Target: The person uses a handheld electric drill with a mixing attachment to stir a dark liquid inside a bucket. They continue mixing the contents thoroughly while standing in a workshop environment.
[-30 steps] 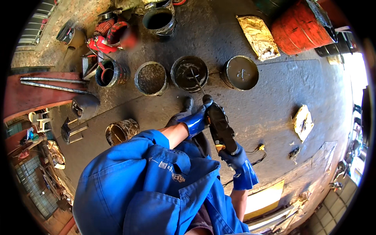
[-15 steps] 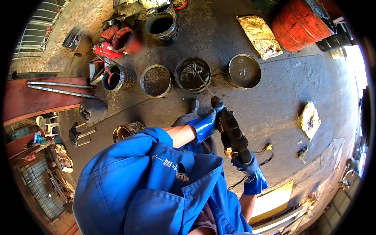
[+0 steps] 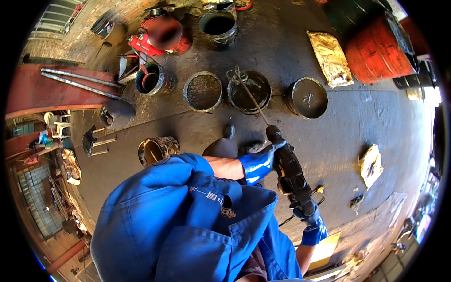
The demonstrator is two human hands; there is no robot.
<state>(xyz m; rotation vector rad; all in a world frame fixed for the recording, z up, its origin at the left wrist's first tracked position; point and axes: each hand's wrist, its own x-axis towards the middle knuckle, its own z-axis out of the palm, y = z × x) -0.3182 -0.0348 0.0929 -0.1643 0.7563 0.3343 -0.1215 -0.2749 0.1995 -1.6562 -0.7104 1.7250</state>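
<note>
- Here, the grainy grey bucket [image 3: 203, 111] stands on the floor [image 3: 162, 123], just beside the middle bucket [image 3: 269, 96].
- The mixing paddle [image 3: 237, 75] shows across the middle bucket's left rim; whether it touches, I can't tell.
- My left hand [image 3: 273, 152] has its fingers curled closed around the black power mixer [image 3: 291, 170], near the rod [image 3: 253, 101].
- My right hand [image 3: 307, 214] is wrapped closed around the mixer's rear end.
- The right bucket [image 3: 290, 102] stands beyond the mixer.
</note>
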